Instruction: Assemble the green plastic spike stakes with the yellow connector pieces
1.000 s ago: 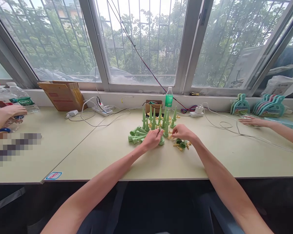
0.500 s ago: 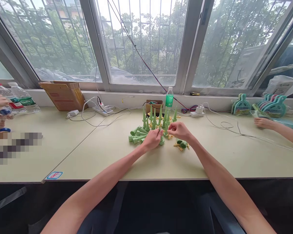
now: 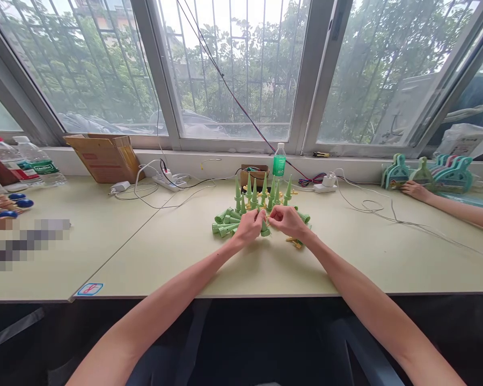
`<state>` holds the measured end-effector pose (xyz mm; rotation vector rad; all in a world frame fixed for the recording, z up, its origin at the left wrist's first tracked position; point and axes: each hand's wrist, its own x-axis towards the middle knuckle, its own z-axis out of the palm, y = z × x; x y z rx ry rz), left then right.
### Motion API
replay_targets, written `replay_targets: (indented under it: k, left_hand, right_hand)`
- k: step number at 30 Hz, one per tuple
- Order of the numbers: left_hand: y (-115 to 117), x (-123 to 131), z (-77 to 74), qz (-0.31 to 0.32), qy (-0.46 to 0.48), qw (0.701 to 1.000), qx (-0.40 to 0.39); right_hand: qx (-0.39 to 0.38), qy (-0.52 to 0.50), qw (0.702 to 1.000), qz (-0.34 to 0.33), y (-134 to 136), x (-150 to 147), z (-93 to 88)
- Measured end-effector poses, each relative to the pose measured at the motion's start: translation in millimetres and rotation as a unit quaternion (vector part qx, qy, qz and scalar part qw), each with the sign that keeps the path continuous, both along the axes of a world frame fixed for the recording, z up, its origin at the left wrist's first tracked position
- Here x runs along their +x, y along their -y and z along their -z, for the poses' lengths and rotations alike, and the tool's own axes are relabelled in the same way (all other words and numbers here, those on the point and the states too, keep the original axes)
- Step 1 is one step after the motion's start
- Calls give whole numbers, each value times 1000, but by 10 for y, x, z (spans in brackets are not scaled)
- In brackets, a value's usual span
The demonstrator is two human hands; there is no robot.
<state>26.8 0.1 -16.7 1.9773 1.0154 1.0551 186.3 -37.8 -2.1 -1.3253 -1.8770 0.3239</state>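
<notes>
My left hand [image 3: 249,227] is closed round a green plastic cone [image 3: 264,229] at the middle of the pale table [image 3: 177,252]. My right hand [image 3: 286,220] is pinched shut right against that cone; what sits in its fingertips is too small to name. Several green cones [image 3: 261,194] stand upright just behind the hands. More cones lie on their sides in a pile [image 3: 225,222] to the left. Small yellow pieces [image 3: 294,243] and a lying green cone [image 3: 305,217] show beside my right wrist.
A green bottle [image 3: 279,160] and a small brown box [image 3: 253,174] stand behind the cones. A cardboard box [image 3: 104,155], power strip [image 3: 169,181] and cables lie at the back left. Another person's hand [image 3: 414,190] touches green and teal items [image 3: 446,174] at the right. Water bottles [image 3: 28,161] stand far left.
My right hand has moved left from the loose yellow pieces to meet my left hand at the cone. The other person's hand at the right reached back to the teal items.
</notes>
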Motion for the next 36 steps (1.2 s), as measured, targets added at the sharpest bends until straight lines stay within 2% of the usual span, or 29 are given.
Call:
replay_targets:
  k: [7,15,22,30,33,36]
  left_hand:
    - [-6,12,18,-10,23,999,-27]
    - [15,1,19,-8,63,997,-38]
    - [5,-13,20,-27,18,999,27]
    - [11,-40,54,-20,-27,996,86]
    - [8,-34,68,-18,-30,996,88]
    - [7,-20,58,-25,-21,995,93]
  right_hand:
    - [12,-43,999,16,-12,-52,43]
    - [-26,-112,993,27,-47,-73,78]
    - [-68,-140,988,9,-42,-89,80]
    - [-154,-181,971,-23,-40,-61,79]
    - [-152,-168,974,-19,-40,-53,81]
    - [-112,-139,984,-2,-43,-58,72]
